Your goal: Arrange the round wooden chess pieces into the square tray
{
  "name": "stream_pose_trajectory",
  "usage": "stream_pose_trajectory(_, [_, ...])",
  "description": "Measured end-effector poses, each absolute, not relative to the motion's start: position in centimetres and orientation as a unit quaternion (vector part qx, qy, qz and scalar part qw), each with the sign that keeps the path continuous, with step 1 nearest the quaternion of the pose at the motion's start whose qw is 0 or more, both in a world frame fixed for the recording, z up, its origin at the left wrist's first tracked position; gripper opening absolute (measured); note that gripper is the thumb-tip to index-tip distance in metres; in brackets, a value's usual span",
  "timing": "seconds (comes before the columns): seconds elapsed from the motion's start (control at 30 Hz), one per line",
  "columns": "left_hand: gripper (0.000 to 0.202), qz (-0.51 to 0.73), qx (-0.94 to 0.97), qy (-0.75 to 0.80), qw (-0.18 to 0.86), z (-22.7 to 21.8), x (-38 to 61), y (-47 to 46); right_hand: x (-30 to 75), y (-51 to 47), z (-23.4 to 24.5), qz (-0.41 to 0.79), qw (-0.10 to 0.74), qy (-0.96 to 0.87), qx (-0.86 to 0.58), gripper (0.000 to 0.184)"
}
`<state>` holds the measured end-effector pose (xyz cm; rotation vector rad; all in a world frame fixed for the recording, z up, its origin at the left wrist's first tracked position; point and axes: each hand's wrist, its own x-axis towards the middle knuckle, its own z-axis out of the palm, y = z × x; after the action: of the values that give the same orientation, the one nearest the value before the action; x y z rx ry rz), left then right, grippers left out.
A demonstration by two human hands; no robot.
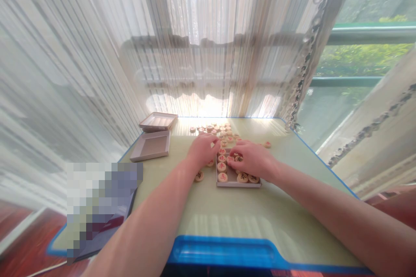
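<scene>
A shallow cardboard box (238, 185) holds round wooden Chinese chess pieces with red or black characters, including a red piece (222, 177) in the column along its left side and a black piece (242, 177) at the front. My right hand (255, 156) reaches over the box, its thumb and fingers closed around a red-marked chess piece (230, 159). By the box's far left corner, my left hand (204, 149) has its fingers curled together; whatever is in them is hidden. One loose black piece (199, 176) lies left of the box, and the right hand covers part of the box's inside.
Several loose chess pieces (214, 130) are scattered beyond the hands. An open box lid (151, 147) and another shallow box (158, 120) lie at the far left. A pixelated tablet (130, 207) is at the near left. The pale table (221, 212) has a blue edge tray (224, 249).
</scene>
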<state>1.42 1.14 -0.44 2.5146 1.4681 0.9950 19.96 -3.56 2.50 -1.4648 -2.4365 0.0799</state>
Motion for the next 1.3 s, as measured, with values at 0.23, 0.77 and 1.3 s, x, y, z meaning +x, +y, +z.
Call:
stream_pose_trajectory(0.23, [0.024, 0.306, 0.826, 0.473, -0.001, -0.5, 1.5, 1.4, 19.6, -3.6, 2.8, 0.056, 0.13, -0.815, -0.562, 0.026])
stream_pose_trajectory(0.77, [0.022, 0.291, 0.839, 0.46, -0.019, -0.3, 1.6, 1.3, 18.9, -3.1, 2.7, 0.047, 0.103, -0.791, -0.601, 0.027])
stream_pose_trajectory(1.3, [0.024, 0.283, 0.84, 0.464, -0.013, -0.1, 1.6, 1.3, 19.4, -2.7, 2.6, 0.05, 0.121, -0.799, -0.586, 0.027])
